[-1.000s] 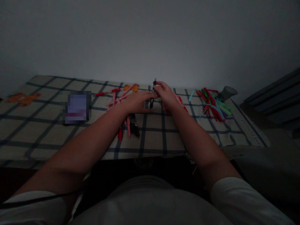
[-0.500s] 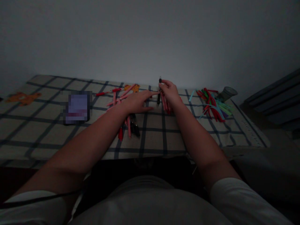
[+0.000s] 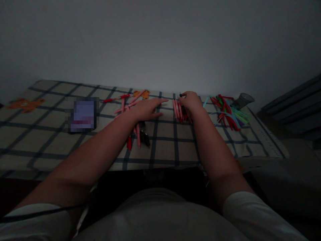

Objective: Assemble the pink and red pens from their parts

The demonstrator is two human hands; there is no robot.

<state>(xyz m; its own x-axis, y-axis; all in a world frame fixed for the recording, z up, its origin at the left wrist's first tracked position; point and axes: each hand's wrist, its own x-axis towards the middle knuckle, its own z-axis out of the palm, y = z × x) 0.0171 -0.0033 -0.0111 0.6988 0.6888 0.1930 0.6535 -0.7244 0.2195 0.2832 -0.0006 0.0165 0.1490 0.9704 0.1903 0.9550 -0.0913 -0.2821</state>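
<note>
My left hand [image 3: 148, 109] is open, fingers stretched to the right, above a loose heap of pink pens [image 3: 137, 135]. Black pens [image 3: 144, 138] and a red pen [image 3: 129, 143] poke out from under that forearm. My right hand [image 3: 191, 101] is closed on a black pen [image 3: 181, 95]; only its tip shows past the fingers. It is over the right side of a row of pink pens [image 3: 176, 109] lying side by side, with some red and black ones partly hidden beneath the hand.
A phone-like device [image 3: 83, 115], blurred out, is at left on the checked tablecloth [image 3: 110, 147]. A red pen [image 3: 111, 99] lies near the back. Coloured strips [image 3: 227, 113] and a tipped grey mesh cup [image 3: 243, 99] are at right. Behind stands a wall [image 3: 160, 43].
My right hand has carried the black pen rightward, from between the hands to the right side of the row of pens. My left hand has barely moved.
</note>
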